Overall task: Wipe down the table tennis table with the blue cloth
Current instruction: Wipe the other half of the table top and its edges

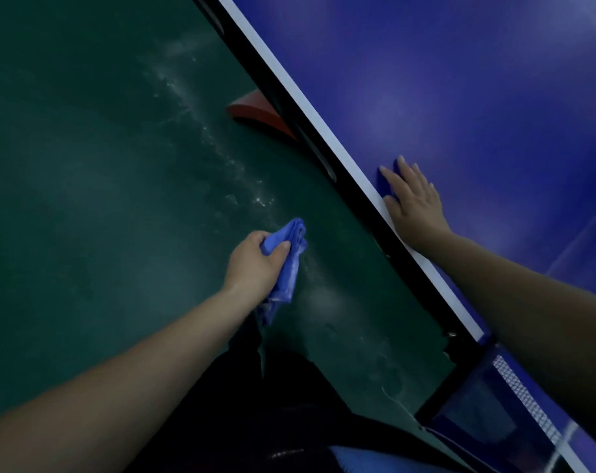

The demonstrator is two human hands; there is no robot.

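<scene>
Blue cloth (pixel 284 257): bunched in left hand (pixel 255 264), fingers curled round it, off the worktop (pixel 460 80). Right hand (pixel 414 203): flat on worktop edge, fingers straight.

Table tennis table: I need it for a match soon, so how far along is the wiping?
Nothing on the table tennis table shows as wiped; the blue top gives no sign either way. In hand: the left hand grips the bunched blue cloth off the table, over the green floor. The right hand rests flat by the white edge line. Left: bringing the cloth onto the top and wiping it.
</scene>
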